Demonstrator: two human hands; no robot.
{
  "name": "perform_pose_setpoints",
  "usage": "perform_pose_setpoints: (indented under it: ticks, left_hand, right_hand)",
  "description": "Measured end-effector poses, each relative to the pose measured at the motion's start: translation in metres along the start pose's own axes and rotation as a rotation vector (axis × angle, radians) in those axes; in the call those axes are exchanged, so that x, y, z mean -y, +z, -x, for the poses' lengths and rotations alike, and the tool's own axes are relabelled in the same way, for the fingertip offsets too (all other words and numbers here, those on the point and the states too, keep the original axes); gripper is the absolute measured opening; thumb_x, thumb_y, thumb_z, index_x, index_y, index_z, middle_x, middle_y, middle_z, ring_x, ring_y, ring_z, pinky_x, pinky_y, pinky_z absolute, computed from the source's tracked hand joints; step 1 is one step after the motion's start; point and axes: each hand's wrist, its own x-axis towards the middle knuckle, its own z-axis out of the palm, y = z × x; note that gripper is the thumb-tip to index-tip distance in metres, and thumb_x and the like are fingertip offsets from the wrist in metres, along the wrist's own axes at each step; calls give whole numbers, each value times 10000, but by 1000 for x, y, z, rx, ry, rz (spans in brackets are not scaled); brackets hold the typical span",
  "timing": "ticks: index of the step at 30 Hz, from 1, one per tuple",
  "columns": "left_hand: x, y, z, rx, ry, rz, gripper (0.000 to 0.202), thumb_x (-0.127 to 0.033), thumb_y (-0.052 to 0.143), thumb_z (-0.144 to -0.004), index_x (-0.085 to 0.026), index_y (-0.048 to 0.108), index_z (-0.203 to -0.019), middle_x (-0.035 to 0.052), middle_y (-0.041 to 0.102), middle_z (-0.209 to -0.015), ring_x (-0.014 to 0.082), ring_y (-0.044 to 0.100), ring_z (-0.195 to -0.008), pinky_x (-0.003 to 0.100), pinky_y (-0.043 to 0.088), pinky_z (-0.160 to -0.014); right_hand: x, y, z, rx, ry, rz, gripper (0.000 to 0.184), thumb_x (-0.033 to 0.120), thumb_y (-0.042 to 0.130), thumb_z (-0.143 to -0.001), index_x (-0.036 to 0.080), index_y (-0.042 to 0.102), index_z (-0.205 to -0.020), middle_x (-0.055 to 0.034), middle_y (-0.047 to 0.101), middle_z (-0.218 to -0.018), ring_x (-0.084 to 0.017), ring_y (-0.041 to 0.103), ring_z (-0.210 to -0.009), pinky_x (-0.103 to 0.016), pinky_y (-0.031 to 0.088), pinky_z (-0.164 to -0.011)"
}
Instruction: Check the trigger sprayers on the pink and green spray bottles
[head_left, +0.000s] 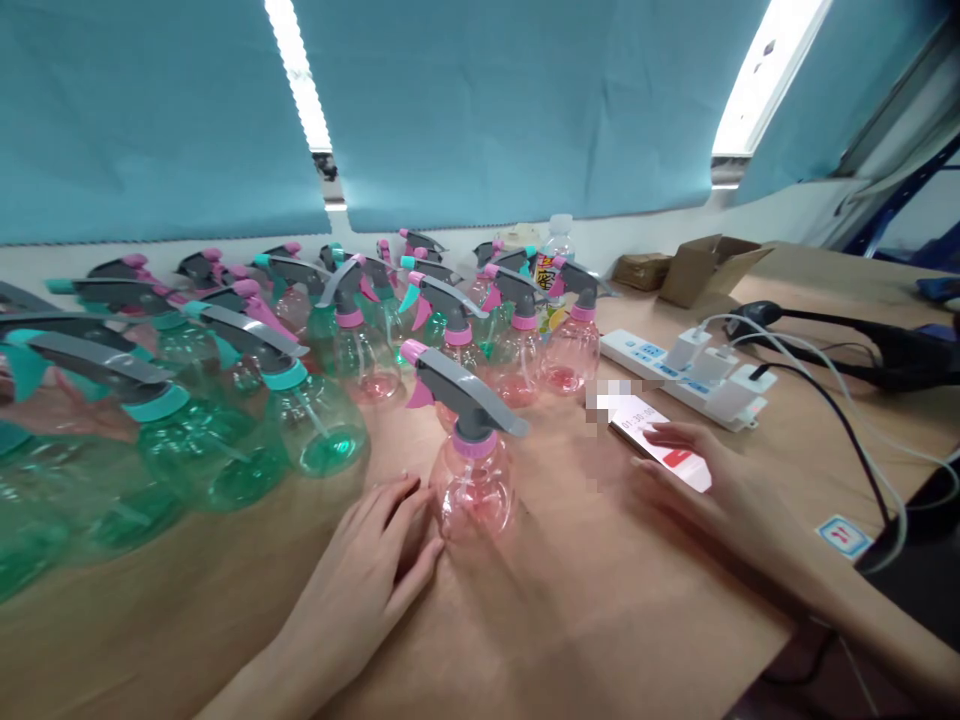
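Blue sheeting hung behind a brown table, which gave both hands a flat support. Just right of the left hand stood a pink spray bottle, upright on its own base, so it seemed to need no holding. That hand lay on the tabletop with its fingers loosely bent and the thumb apart, clamped on nothing; whether its fingertips touched the bottle or merely sat beside it, I could not tell.

Across from it, the right hand was closed over the lower part of a phone, thumb along one edge and fingers over the lit screen, presumably to steady it. Whether the table bore the phone's weight was unclear.

Left of the left hand and beyond its fingers, green bottles crowded together, probably to save room. Farther past the fingertips, more pink bottles stood close together, some with nozzles pointing left.

Just beyond the right hand lay a power strip with chargers plugged in, perhaps put there for easy reach. Well past that grip, an opened cardboard box sat near the wall, seemingly out of the way.
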Motion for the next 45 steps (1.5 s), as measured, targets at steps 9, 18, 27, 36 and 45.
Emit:
perform_pose_setpoints:
  ticks: [9, 18, 27, 36, 45]
  left_hand:
    - [-2, -2, -2, -11, 9, 9, 325, -351, 455, -967, -191, 473, -1250, 130, 579, -1230, 301, 557, -1145, 475, 484, -922]
    - [-5, 0, 1, -20, -7, 18, 329, -346, 455, -964, -182, 482, -1248, 133, 583, -1237, 302, 547, -1165, 477, 470, -944]
    - [-9, -1, 6, -6, -19, 17, 348, -322, 469, -954, -159, 502, -1260, 140, 579, -1270, 304, 535, -1188, 472, 458, -970]
    - [-11, -4, 12, 16, -9, 35, 354, -310, 476, -954, -169, 493, -1278, 146, 572, -1291, 306, 520, -1214, 483, 452, -976]
    - [-9, -8, 20, 19, -13, 32, 374, -304, 477, -958, -157, 462, -1302, 148, 556, -1312, 300, 502, -1235, 473, 446, -994]
  right_hand:
    - [-6, 1, 8, -27, -23, 10, 542, 630, 505, -823, 202, 540, -1154, -124, 663, -1188, -336, 614, -1117, -517, 478, -930]
    - [36, -1, -5, -83, -136, 10, 491, 618, 511, -827, 206, 579, -1084, -122, 701, -1102, -323, 674, -991, -464, 554, -766]
    - [95, 4, -23, 74, -429, -63, 515, 539, 639, -796, 217, 517, -1179, -90, 668, -1180, -269, 629, -1097, -437, 527, -897]
    - [134, 16, -49, 440, -502, -583, 614, 403, 723, -762, 253, 450, -1291, -92, 555, -1340, -278, 493, -1275, -488, 397, -1060]
    - [172, 32, -65, 624, -430, -849, 647, 307, 759, -696, 261, 470, -1273, -11, 629, -952, -190, 629, -796, -333, 513, -685]
